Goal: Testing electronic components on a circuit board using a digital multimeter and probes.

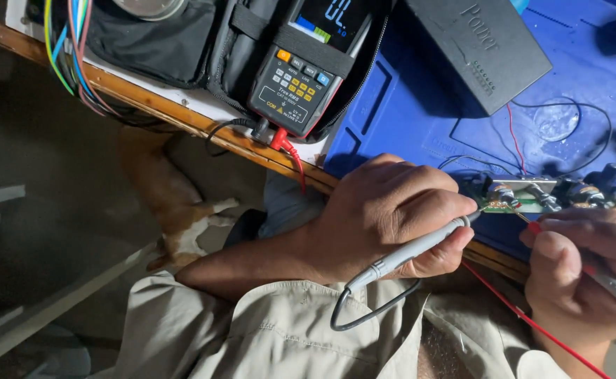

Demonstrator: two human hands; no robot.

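Gripping grey probe (pixel 413 251), red probe (pixel 606 277), black multimeter (pixel 301 70)

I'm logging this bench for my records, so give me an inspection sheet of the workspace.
Surface: blue mat on a wood-edged table.
Job's things: circuit board; grey probe; red probe; meter, screen lit.
Clutter: black box; black pouch.
Hands: left hand grips grey probe; right hand grips red probe.
Cables: black and red leads; coloured wire bundle.
Surroundings: animal lying on the floor.
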